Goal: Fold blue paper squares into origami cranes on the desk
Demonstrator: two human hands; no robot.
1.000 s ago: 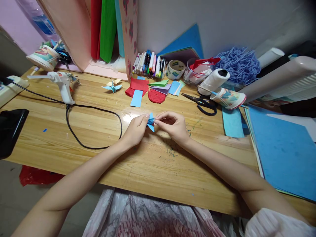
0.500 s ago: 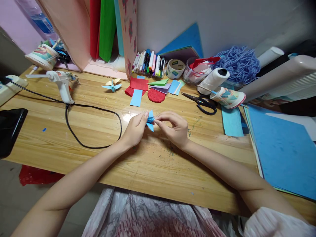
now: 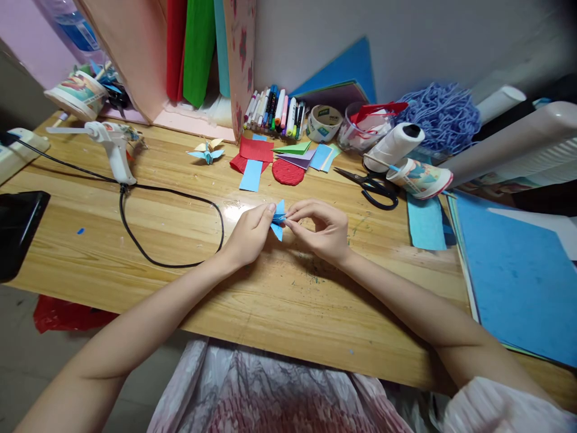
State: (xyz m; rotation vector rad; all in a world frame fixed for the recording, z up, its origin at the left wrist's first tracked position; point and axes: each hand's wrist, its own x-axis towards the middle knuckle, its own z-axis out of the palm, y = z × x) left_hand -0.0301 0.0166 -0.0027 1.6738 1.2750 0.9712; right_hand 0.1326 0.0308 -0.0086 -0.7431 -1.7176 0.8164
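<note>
Between my hands is a small blue folded-paper piece [image 3: 278,220], with pointed flaps spread up and down. My left hand [image 3: 250,234] grips it from the left, thumb on top, hiding part of it. From the right, my right hand [image 3: 321,231] pinches its near tip between thumb and forefinger. Both hands are held low over the wooden table [image 3: 252,313]. Beyond them lie a blue paper strip [image 3: 250,175], a red round textured piece [image 3: 288,172] and a blue and cream folded-paper flower [image 3: 208,153].
A white glue gun [image 3: 112,150] stands at the left, its black cable [image 3: 180,264] looping towards my left forearm. Black scissors [image 3: 372,187] lie at the right, near a tipped paper cup [image 3: 421,178]. Blue paper sheets [image 3: 527,270] cover the right end. A black phone-like object [image 3: 20,234] sits far left.
The view has shifted slightly, so most things sit a little differently in the frame. My hands keep nearly the same hold on the blue folded paper.
</note>
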